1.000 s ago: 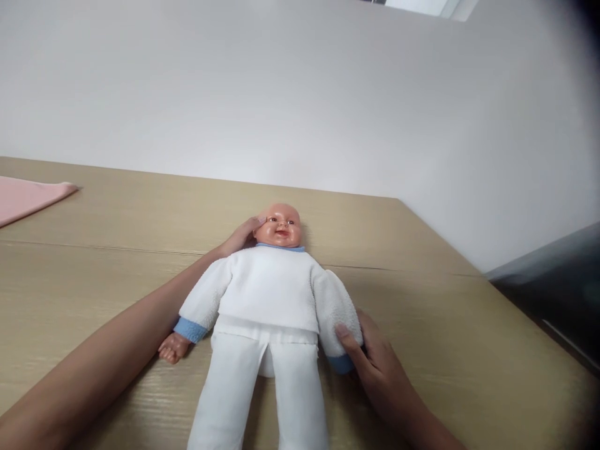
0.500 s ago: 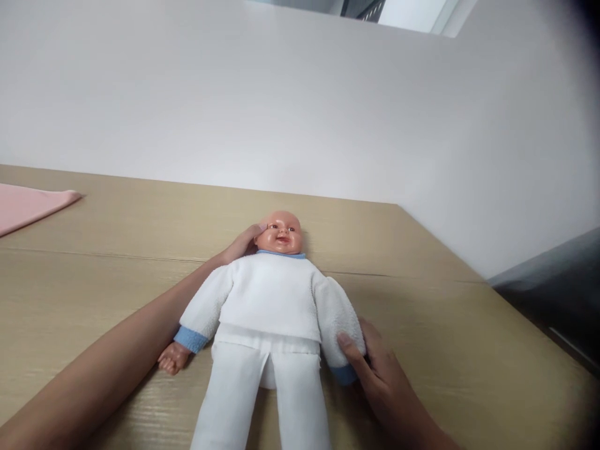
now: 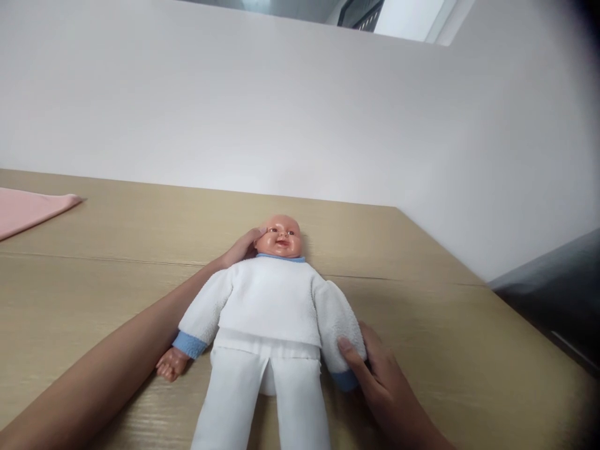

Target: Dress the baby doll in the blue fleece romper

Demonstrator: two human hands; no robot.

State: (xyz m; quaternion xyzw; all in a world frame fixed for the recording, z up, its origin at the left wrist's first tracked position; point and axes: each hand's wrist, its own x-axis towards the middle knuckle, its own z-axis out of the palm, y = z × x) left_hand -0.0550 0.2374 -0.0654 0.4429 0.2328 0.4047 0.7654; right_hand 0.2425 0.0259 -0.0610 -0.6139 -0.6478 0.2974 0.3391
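The thumb [image 3: 347,347] of the right hand [image 3: 377,378] presses on top of a fluffy white sleeve [image 3: 338,328], just above its blue cuff [image 3: 345,380]. The other fingers wrap the outer side of the sleeve, so this hand is grasping the doll's arm near the wrist. The left hand [image 3: 240,247] reaches in from the lower left on a long bare forearm. Its thumb tip rests against the temple of the doll's head [image 3: 280,236], and the palm lies along the side of the head. The remaining fingers are hidden behind the head, so it is not possible to tell whether they clasp it or only rest there.

Between the two hands lies the doll [image 3: 269,300], a baby figure, flat on its back with its head pointing away from the viewer. It wears a white top and white trousers [image 3: 260,400], and its legs run off the bottom edge of the view. Its other arm, nearer the left forearm, ends in a second blue cuff [image 3: 189,344] and a small bare plastic hand [image 3: 167,366] resting on the surface.

The doll lies on a pale wooden table [image 3: 117,250]. A folded pink cloth [image 3: 28,209] sits well apart at the far left edge. A plain white wall [image 3: 281,106] rises behind the table, and a dark surface [image 3: 553,294] shows at the right.
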